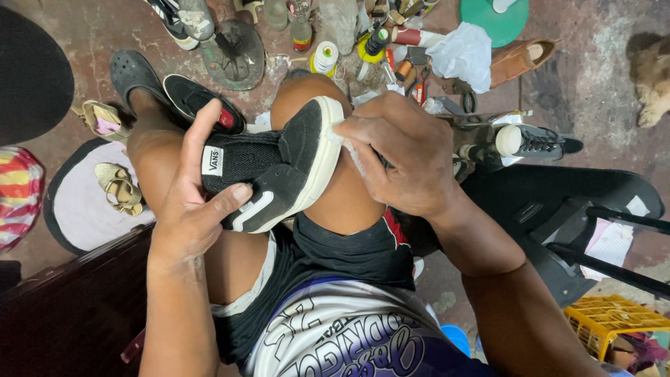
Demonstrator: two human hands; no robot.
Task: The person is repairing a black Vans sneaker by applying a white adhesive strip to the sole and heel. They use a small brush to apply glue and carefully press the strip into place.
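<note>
Gripping black sneaker [279, 171], white heel label [212, 160]

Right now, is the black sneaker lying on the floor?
No, the left hand holds the black sneaker up against the knee.

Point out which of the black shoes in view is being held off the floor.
The black sneaker with the white sole, gripped at its heel by the left hand over the knees; the black clog and other sneakers lie on the floor.

Below me a stained reddish concrete floor [105, 31], strewn with shoes [185, 17], sandals [118, 185] and glue bottles [324, 57]; a yellow crate [614, 321] sits at my right.
</note>
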